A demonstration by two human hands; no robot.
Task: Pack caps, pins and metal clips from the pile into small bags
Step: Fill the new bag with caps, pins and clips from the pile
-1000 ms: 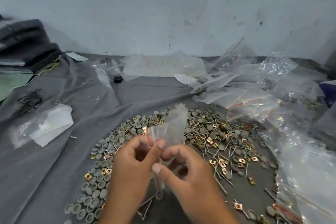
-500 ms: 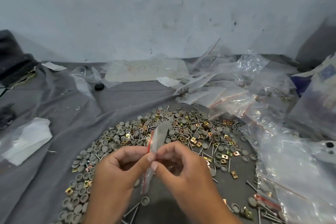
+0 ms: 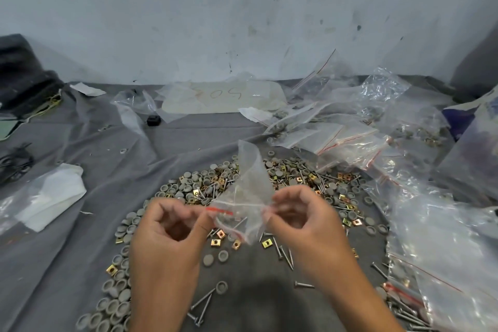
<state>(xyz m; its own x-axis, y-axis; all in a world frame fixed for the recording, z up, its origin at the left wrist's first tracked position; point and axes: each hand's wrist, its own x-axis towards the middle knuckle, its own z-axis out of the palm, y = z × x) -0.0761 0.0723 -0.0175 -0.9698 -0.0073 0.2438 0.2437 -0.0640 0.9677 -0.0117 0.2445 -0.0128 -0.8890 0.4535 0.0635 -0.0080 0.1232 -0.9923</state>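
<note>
Both hands, left [image 3: 172, 226] and right [image 3: 299, 213], grip-pinch a clear bag [image 3: 249, 191]; sheet [image 3: 223, 97] reads "50".

Glossy clear plastic bag [image 3: 249, 191]; matt grey cloth [image 3: 89, 245]; seemingly brassy clips [image 3: 266, 243].

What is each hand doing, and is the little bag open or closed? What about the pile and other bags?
Left hand: pinches the bag's mouth.
Right hand: pinches the other edge.
Small bag: held up, mouth pulled apart.
Pile: loose on the grey cloth.
Other bags: heaped at the right.
</note>
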